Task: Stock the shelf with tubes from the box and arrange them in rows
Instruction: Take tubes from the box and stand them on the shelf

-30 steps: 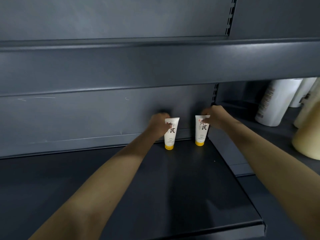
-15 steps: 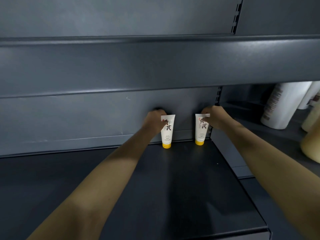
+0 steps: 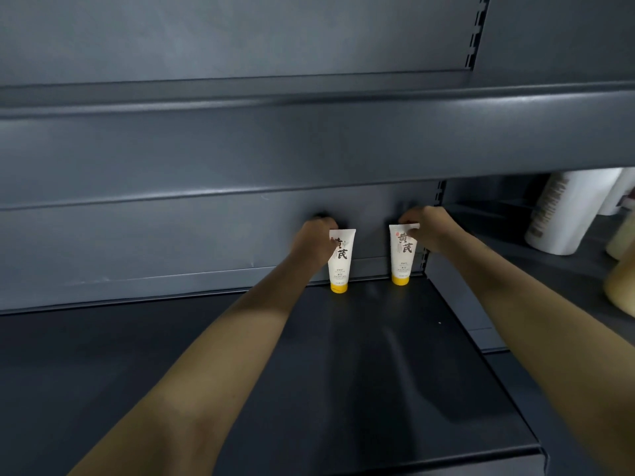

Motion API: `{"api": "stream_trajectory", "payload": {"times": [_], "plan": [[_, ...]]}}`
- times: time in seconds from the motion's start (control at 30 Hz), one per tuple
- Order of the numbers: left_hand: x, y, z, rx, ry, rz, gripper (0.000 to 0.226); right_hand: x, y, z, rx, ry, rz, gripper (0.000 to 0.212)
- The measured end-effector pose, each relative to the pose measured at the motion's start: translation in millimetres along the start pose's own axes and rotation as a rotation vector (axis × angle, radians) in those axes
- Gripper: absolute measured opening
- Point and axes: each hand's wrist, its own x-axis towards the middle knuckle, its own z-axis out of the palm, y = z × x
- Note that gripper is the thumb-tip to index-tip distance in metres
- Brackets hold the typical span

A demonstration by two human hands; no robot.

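Two white tubes with yellow caps stand cap-down at the back of the dark shelf [image 3: 378, 355], against the rear panel. My left hand [image 3: 314, 240] grips the upper part of the left tube [image 3: 340, 262]. My right hand [image 3: 431, 230] holds the top edge of the right tube [image 3: 400, 257], which stands near the shelf's right back corner. A gap about one tube wide separates them. Both tubes face forward with dark characters on the front. The box is out of view.
An upper shelf [image 3: 309, 139] overhangs the working space. To the right, on the neighbouring shelf section, stand a white bottle [image 3: 567, 214] and cream-coloured bottles [image 3: 622, 280]. A slotted upright [image 3: 438, 194] divides the two sections.
The left tube shifted slightly left along the back panel with my left hand. The right tube stayed near the corner, still held at its top.
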Motion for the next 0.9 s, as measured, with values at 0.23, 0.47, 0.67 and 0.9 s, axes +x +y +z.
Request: {"api": "stream_trajectory", "payload": {"times": [0.23, 0.47, 0.67, 0.9], "plan": [[-15, 6, -22, 0.125, 0.025, -0.02, 0.039, -20, -26, -33, -0.165, -0.062, -0.05, 0.044], [-57, 24, -59, 0.22, -0.086, -0.015, 0.044, -60, -52, -68, -0.117, -0.301, -0.138, 0.047], [-112, 47, -81, 0.256, -0.245, -0.062, 0.052, -101, -68, -82, -0.303, -0.459, -0.187, 0.056], [-215, 74, -82, 0.247, -0.245, -0.185, 0.059, -186, -70, -83, -0.261, -0.434, -0.303, 0.06]]}}
